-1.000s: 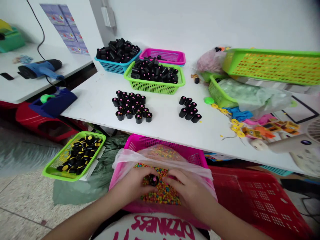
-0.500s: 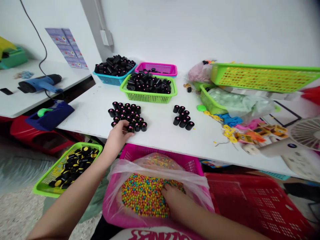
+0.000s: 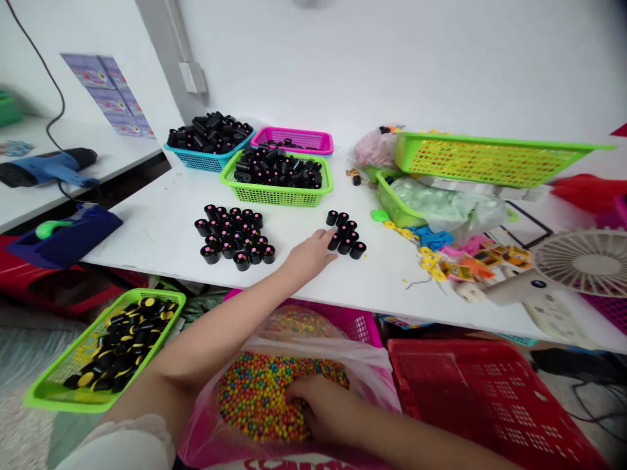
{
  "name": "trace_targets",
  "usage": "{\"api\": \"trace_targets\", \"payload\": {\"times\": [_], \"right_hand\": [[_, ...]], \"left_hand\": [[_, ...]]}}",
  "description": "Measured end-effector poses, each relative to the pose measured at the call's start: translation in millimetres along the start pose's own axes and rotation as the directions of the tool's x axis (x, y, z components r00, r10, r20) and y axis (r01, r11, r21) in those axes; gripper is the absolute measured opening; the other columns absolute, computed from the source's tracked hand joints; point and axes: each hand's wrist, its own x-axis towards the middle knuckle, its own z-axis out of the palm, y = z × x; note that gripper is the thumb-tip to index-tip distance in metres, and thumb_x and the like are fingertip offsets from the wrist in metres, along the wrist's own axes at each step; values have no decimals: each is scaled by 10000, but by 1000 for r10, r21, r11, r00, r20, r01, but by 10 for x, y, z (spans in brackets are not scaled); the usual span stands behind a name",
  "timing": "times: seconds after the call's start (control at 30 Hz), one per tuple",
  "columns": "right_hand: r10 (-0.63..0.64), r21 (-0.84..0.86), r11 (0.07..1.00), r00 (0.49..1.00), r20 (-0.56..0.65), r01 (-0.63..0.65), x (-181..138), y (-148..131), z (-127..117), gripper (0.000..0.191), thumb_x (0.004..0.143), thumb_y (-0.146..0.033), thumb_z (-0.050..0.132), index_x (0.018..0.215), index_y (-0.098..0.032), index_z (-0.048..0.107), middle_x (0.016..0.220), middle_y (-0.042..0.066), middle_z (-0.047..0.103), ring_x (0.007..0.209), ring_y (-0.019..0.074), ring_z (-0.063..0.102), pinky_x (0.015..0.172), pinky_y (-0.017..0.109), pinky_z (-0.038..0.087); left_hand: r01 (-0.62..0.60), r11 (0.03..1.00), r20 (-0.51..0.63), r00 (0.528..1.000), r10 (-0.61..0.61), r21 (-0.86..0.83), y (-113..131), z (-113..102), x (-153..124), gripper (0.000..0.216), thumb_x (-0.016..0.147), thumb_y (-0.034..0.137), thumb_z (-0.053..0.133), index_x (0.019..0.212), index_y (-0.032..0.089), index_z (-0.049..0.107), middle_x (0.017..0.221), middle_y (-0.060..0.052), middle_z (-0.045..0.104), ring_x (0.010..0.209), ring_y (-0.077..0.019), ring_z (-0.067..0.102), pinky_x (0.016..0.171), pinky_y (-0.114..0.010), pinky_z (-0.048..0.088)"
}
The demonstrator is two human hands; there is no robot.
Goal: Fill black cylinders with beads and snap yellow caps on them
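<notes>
My left hand (image 3: 309, 257) reaches across the white table (image 3: 161, 222), its fingers touching the near-left side of a small cluster of black cylinders (image 3: 347, 236); whether it grips one I cannot tell. A larger group of black cylinders with pink dots (image 3: 234, 236) stands to its left. My right hand (image 3: 318, 408) is low down, its fingers curled into the coloured beads (image 3: 255, 395) in a plastic bag lining a pink basket (image 3: 360, 323).
Blue (image 3: 196, 158), green (image 3: 277, 192) and pink (image 3: 298, 138) baskets of black parts sit at the back. A green basket of black and yellow caps (image 3: 73, 391) lies on the floor at left, a red crate (image 3: 490, 405) at right. A small fan (image 3: 578, 267) and coloured toy parts (image 3: 460, 251) lie on the table's right.
My left hand left the larger group of cylinders and moved right to the small cluster. My right hand stays in the beads. The camera has shifted right.
</notes>
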Motion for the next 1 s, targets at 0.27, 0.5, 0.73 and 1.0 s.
{"api": "trace_targets", "payload": {"times": [0.27, 0.5, 0.73, 1.0], "right_hand": [[27, 142, 990, 999, -36, -21, -57, 93, -69, 353, 711, -38, 549, 992, -194, 697, 913, 19, 726, 808, 145, 649, 656, 182, 423], [14, 257, 965, 966, -258, 55, -276, 26, -272, 346, 751, -19, 521, 1012, -210, 644, 1012, 15, 697, 934, 148, 627, 837, 248, 473], [-235, -66, 972, 899, -369, 226, -325, -211, -320, 418, 829, -8, 465, 1147, -206, 650, 1193, 67, 645, 1119, 170, 581, 988, 327, 472], [-605, -658, 698, 725, -330, 283, -321, -349, -241, 269, 956, -148, 454, 1124, -74, 650, 1053, 137, 661, 1060, 240, 583, 942, 360, 513]], "left_hand": [[39, 995, 54, 998, -35, -90, -57, -14, 138, 358, 839, 222, 634, 1185, 170, 561, 1054, -93, 699, 953, -233, 668, 845, -336, 512], [133, 962, 357, 933, -41, -237, -69, -462, -1339, 227, 765, 233, 661, 989, 226, 693, 904, 15, 745, 754, -159, 670, 700, -245, 487], [346, 891, 525, 837, -152, -294, 89, -109, -2214, 323, 695, 168, 631, 1004, 230, 703, 893, -2, 750, 757, -182, 659, 674, -254, 464], [369, 864, 474, 862, -179, -343, 155, -57, -2265, 193, 699, 160, 610, 879, 183, 676, 843, -23, 726, 729, -174, 636, 653, -247, 440]]}}
